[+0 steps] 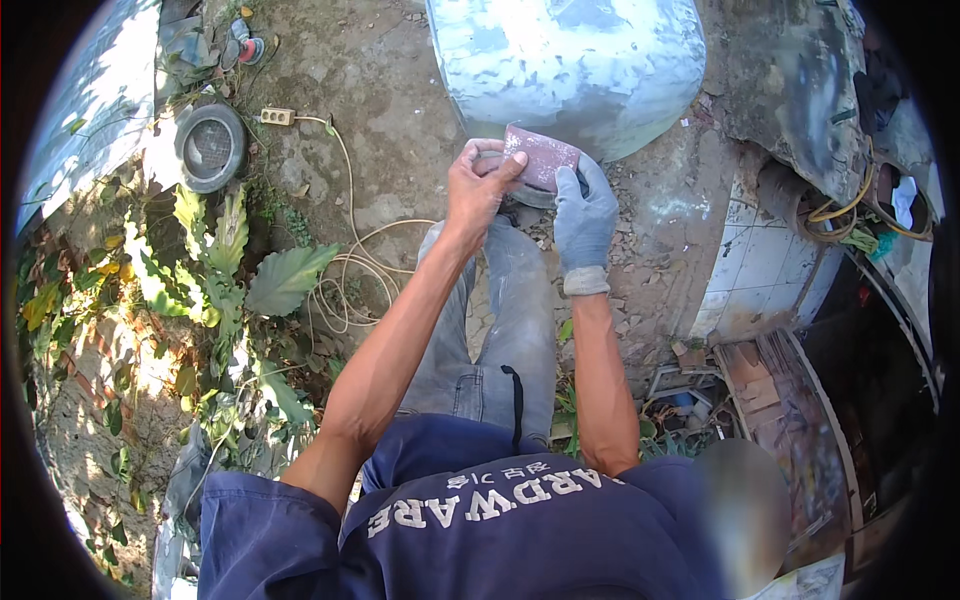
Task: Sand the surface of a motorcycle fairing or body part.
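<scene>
A reddish-purple square of sandpaper [541, 155], speckled with white dust, is held up between my hands in front of a large pale, mottled curved panel [570, 60]. My bare left hand [480, 185] grips its left side, thumb pressed on the face and fingers curled behind. My right hand [585, 220], in a grey glove, pinches the right side with the thumb in front. Something grey and rounded shows below and behind the sheet; I cannot make out what it is. My legs in dusty grey trousers are below my hands.
On the left lie a power strip [277, 117] with coiled cable, a tyre [210, 117], a red-and-grey tool [248, 50] and leafy plants [285, 280]. Weathered sheet metal [790, 90], hoses, a tiled slab [740, 270] and worn boards [780, 420] are on the right.
</scene>
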Demonstrator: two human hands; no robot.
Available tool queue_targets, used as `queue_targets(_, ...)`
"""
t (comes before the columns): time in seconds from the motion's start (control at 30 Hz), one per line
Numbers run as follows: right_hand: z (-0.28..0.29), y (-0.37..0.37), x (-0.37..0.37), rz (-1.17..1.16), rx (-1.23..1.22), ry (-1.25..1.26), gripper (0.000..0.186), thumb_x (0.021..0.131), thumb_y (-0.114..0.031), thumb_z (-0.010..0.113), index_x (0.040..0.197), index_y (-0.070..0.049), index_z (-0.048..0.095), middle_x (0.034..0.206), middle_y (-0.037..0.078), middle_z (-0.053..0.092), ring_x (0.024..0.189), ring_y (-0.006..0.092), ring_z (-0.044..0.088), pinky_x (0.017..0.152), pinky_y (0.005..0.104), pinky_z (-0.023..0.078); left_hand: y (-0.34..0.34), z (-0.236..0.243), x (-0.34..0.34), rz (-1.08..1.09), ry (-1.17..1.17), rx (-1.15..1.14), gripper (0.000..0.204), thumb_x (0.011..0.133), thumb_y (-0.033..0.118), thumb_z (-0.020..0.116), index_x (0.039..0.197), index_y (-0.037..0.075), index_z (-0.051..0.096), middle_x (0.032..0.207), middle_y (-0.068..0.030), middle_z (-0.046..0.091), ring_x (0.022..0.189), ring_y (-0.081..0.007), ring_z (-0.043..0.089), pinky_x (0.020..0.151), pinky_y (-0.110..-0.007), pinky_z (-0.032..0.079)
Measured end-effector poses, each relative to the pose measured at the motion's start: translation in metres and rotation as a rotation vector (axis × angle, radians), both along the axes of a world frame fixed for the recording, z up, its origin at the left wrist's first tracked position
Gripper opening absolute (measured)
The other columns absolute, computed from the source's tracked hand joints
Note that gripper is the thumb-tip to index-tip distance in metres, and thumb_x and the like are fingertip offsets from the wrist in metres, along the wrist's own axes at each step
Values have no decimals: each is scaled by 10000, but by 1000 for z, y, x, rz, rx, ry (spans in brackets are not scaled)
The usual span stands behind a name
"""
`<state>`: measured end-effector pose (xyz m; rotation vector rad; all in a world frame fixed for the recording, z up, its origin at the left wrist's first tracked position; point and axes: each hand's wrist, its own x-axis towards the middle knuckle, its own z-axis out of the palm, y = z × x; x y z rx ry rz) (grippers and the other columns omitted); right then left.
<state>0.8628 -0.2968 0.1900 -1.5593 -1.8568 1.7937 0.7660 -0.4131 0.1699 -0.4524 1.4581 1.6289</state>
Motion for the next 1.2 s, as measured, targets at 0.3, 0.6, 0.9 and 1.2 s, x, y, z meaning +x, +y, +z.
queue_targets(0.3,3,1,-25,253,402,-84,499,1021,-124,636,1489,45,597,1217,237,650,1125,391,664,981,491,547,15,-4,10,122,-146,-18,512,959,208,879,1305,-25,582,1166,-182,765,986,-203,765,824,-347,662)
queue_targets(0.6,14,40,-3,189,-134,117,465,1036,-150,716,1464,7,624,1199,105,721,1090,194,695,975,355,566,15,-32,24,152,-478,359,468,1031,291,803,1380,68,584,1284,-107,722,1162,-203,722,981,-460,629)
queue_targets(0.9,-13,88,66,349,-96,66,457,1022,-163,763,1430,-5,634,1261,94,671,1084,167,661,945,338,561,82,-17,99,389,-354,277,369,990,292,859,1211,99,635,1161,-28,736,1033,-142,710,910,-392,594)
queue_targets(1.2,-7,170,91,375,-56,123,238,996,-47,776,1226,2,747,933,-19,735,775,52,638,711,233,553,120,-21,170,367,-90,167,283,982,194,865,984,99,599,1031,-26,714,890,-94,691,741,-269,583)
